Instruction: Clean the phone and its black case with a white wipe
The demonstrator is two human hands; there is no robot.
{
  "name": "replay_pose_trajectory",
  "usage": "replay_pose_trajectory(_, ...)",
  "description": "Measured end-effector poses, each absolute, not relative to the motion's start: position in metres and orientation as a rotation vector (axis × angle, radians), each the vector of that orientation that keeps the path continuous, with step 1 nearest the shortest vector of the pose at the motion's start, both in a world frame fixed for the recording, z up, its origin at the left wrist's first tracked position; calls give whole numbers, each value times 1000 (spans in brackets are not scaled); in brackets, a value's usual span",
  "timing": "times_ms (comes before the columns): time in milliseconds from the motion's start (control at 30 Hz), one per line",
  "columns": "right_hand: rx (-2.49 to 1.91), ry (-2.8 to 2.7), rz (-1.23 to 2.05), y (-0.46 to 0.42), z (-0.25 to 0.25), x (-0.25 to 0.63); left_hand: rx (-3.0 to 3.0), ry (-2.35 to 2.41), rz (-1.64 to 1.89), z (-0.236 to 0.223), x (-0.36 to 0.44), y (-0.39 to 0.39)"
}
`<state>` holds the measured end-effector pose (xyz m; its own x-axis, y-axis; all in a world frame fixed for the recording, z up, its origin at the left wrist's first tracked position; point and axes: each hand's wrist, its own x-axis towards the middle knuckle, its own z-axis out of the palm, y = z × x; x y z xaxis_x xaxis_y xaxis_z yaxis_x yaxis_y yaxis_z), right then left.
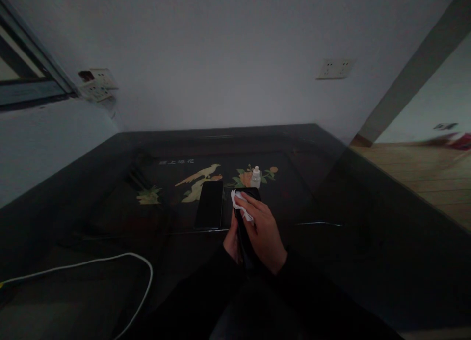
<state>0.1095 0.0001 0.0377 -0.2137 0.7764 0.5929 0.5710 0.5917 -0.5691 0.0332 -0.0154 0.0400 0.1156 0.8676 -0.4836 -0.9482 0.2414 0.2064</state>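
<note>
My left hand (231, 239) grips a black phone (247, 242) from its left side, most of its fingers hidden behind the phone. Pressed against the phone's upper part is a crumpled white tissue (239, 206), held under the fingers of my right hand (265, 229). A second dark phone (209, 205) lies flat on the table just to the left. Beyond my right hand stands a small clear bottle (255, 177) with a white cap, upright.
The dark glossy table (331, 261) bears a painted bird and flowers. A white cable (142, 256) curves across its left front. Wall sockets (334, 68) sit above the back right, and more sockets (98, 84) at the left corner.
</note>
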Motion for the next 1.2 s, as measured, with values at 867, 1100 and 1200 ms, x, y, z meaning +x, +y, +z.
replay_pose_trajectory(867,-699,-2222,201,-22,41,106,312,488,1141,33,-39,13)
replay_pose_trajectory(1100,-904,-1954,196,-7,45,118,-22,594,1239,40,7,-3)
replay_pose_trajectory(1200,-1007,-1840,192,-1,47,124,-32,629,1314,40,21,-12)
